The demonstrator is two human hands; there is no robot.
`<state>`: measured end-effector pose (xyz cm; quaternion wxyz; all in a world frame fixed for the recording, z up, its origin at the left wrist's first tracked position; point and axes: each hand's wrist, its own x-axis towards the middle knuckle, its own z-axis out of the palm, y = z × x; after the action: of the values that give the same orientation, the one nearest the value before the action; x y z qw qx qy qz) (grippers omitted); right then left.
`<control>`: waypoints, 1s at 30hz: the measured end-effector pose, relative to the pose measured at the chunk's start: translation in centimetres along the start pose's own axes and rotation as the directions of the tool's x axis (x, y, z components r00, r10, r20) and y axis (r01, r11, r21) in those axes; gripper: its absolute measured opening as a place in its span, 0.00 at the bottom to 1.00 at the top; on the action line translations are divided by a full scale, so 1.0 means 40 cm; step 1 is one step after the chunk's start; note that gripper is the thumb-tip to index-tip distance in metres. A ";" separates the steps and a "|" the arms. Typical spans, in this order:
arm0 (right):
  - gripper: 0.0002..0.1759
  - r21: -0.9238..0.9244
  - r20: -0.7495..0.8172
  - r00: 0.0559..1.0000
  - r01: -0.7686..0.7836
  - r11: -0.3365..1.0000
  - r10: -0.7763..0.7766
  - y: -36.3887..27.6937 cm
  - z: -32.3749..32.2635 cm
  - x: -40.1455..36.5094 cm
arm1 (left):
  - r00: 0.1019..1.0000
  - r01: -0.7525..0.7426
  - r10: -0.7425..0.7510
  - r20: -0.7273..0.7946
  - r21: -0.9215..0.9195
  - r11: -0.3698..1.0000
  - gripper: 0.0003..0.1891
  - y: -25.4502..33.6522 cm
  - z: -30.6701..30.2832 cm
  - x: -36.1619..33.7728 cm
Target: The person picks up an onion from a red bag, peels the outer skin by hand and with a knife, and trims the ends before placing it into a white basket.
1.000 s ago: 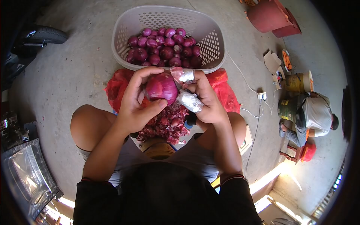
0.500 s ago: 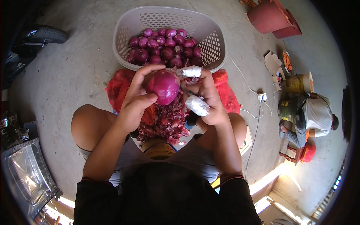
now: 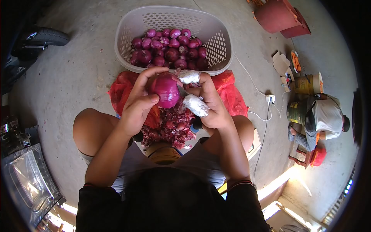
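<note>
My left hand [image 3: 138,102] grips a large red onion [image 3: 165,91] between thumb and fingers. My right hand [image 3: 210,104] is closed around a small knife [image 3: 182,91], whose short blade touches the onion's right side; its handle is mostly hidden by my fingers. White, shiny wrapping covers the thumb and a finger of that hand. Below both hands lies a heap of onion skins [image 3: 168,129] on red mesh sacking [image 3: 232,96]. Just beyond them stands a grey perforated basket [image 3: 119,42] with several red onions [image 3: 172,55] in it.
A power strip [image 3: 270,98] with cables lies on the floor to the right. Beyond it, another person [image 3: 326,116] sits bent near buckets [image 3: 307,84]. Red tubs [image 3: 276,17] stand at the upper right. A motorbike wheel [image 3: 48,36] is at the left.
My right hand has moved left, bringing the knife blade against the onion. The onion has shifted slightly left in my left hand.
</note>
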<state>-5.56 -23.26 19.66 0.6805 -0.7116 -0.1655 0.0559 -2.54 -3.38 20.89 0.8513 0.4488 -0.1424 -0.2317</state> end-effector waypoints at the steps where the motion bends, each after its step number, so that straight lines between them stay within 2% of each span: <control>1: 0.26 0.018 -0.007 1.000 0.007 1.000 -0.007 -0.004 0.003 0.002 | 1.000 -0.001 0.001 0.006 0.004 1.000 0.30 -0.002 -0.003 0.000; 5: 0.24 0.039 -0.008 0.997 0.075 0.996 -0.075 -0.005 0.011 0.013 | 1.000 0.004 -0.004 0.010 -0.010 1.000 0.31 0.003 0.004 -0.003; 8: 0.24 0.036 -0.023 0.993 0.113 0.993 -0.113 0.008 0.014 0.012 | 0.999 0.030 -0.031 -0.011 -0.095 0.995 0.32 0.002 0.011 -0.005; 14: 0.27 0.195 -0.051 0.998 0.054 0.979 -0.045 -0.016 0.021 0.010 | 1.000 -0.010 0.010 -0.001 -0.100 0.995 0.32 0.008 0.017 -0.003; 17: 0.28 0.086 -0.032 0.995 0.092 0.992 -0.090 -0.005 0.017 0.008 | 0.999 -0.010 0.009 0.037 0.016 1.000 0.32 0.010 0.005 0.000; 19: 0.29 0.034 -0.009 1.000 0.026 0.999 -0.026 -0.007 0.013 0.004 | 1.000 -0.014 0.014 -0.006 0.076 0.997 0.32 0.009 0.009 -0.004; 21: 0.29 0.049 0.018 0.993 -0.121 0.991 0.120 -0.027 0.008 -0.002 | 0.999 -0.017 0.020 -0.026 0.110 0.994 0.32 0.007 0.012 -0.004; 23: 0.28 0.049 0.029 0.980 -0.199 0.979 0.197 -0.036 0.008 -0.002 | 0.999 -0.025 0.028 -0.027 0.121 0.992 0.32 0.005 0.010 -0.004; 25: 0.28 -0.009 -0.007 0.993 -0.120 0.993 0.120 -0.024 0.009 0.003 | 0.999 -0.032 0.035 -0.021 0.119 0.992 0.32 0.002 0.007 -0.004; 28: 0.28 -0.078 -0.090 0.989 0.106 0.991 -0.113 0.009 0.024 0.022 | 1.000 -0.024 0.026 -0.016 0.098 0.995 0.33 0.004 0.015 -0.004; 30: 0.28 -0.011 -0.106 0.986 0.128 0.992 -0.128 0.002 0.029 0.027 | 1.000 -0.014 0.016 -0.017 0.083 0.996 0.33 0.006 0.019 -0.002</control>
<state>-4.90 -21.83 19.66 0.6891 -0.7029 -0.1744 -0.0265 -2.88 -3.73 21.50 0.8348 0.4846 -0.1479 -0.2152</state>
